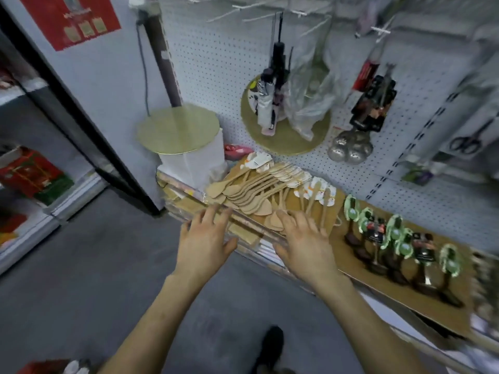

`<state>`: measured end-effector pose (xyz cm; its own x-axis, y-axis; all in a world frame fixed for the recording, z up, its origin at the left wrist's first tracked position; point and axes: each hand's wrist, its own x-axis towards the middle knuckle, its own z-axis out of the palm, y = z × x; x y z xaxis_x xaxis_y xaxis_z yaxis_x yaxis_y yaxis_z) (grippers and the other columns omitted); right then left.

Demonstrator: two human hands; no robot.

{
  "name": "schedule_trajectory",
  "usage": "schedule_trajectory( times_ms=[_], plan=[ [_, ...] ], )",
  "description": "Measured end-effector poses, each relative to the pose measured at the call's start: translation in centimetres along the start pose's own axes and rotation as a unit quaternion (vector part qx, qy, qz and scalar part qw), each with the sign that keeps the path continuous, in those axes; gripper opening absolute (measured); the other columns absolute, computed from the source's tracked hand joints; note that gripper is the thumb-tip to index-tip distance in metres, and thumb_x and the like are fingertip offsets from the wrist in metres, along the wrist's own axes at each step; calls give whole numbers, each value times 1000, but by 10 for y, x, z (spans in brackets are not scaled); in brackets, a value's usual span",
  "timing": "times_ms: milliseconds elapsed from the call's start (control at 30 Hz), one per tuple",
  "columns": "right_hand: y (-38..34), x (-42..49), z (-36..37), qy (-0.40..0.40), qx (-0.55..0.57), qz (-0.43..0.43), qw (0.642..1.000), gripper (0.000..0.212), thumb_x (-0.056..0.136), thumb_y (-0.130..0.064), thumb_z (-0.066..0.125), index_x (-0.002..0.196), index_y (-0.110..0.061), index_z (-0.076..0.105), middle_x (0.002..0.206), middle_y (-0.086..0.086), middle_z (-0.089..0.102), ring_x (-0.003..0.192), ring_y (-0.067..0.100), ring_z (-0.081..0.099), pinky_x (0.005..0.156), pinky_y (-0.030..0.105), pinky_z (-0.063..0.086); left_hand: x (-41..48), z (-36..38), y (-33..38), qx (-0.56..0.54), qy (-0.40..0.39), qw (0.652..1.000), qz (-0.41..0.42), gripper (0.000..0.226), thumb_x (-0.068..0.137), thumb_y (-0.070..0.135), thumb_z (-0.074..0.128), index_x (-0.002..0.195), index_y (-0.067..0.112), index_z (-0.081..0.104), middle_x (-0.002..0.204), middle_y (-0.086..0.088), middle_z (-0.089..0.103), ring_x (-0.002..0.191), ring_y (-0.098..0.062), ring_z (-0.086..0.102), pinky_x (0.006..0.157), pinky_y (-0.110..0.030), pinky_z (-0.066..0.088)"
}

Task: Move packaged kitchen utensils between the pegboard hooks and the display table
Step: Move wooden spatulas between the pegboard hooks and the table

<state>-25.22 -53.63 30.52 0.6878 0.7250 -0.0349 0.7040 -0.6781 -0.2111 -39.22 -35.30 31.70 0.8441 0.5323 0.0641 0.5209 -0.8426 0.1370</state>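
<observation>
A pile of wooden spatulas and spoons (pixel 251 190) with white card tags lies on the brown display table (pixel 351 255), below the white pegboard (pixel 216 63). Dark spoons with green tags (pixel 399 244) lie in a row further right on the table. My left hand (pixel 205 238) hovers at the table's front edge with fingers spread, holding nothing. My right hand (pixel 305 241) is spread just in front of the nearest spatula heads, also holding nothing. Bare hooks (pixel 270 12) jut from the top of the pegboard.
On the pegboard hang folded umbrellas (pixel 270 103) and a plastic bag over a gold round board (pixel 286 139), a black-carded utensil (pixel 372 106) and scissors (pixel 467 141). A second gold board (pixel 178 130) tops a white box at the left. Grey floor lies below; shelves stand far left.
</observation>
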Motion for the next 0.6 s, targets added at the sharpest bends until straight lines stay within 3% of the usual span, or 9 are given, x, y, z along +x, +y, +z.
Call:
schedule_trajectory(
  times_ms=[200, 367, 600],
  plan=[
    [64, 36, 25, -21, 67, 98, 993, 72, 100, -54, 62, 162, -33, 31, 159, -3, 38, 145, 25, 43, 108, 48, 49, 77, 38, 34, -8, -49, 996, 72, 65, 89, 51, 68, 148, 31, 50, 154, 0, 49, 139, -31, 49, 102, -57, 51],
    [111, 59, 50, -47, 96, 160, 981, 67, 99, -46, 66, 158, -25, 40, 152, 3, 44, 137, 30, 50, 102, 47, 53, 136, 80, 52, -25, -83, 990, 113, 61, 89, 49, 72, 145, 28, 56, 150, -2, 53, 132, -37, 55, 99, -57, 53],
    [156, 100, 94, -81, 148, 241, 956, 60, 101, -37, 67, 155, -23, 44, 156, 5, 40, 136, 32, 50, 98, 42, 50, 221, 159, 75, -52, -171, 971, 159, 58, 97, 53, 58, 149, 27, 52, 151, 0, 48, 133, -33, 51, 97, -52, 53]
  ],
)
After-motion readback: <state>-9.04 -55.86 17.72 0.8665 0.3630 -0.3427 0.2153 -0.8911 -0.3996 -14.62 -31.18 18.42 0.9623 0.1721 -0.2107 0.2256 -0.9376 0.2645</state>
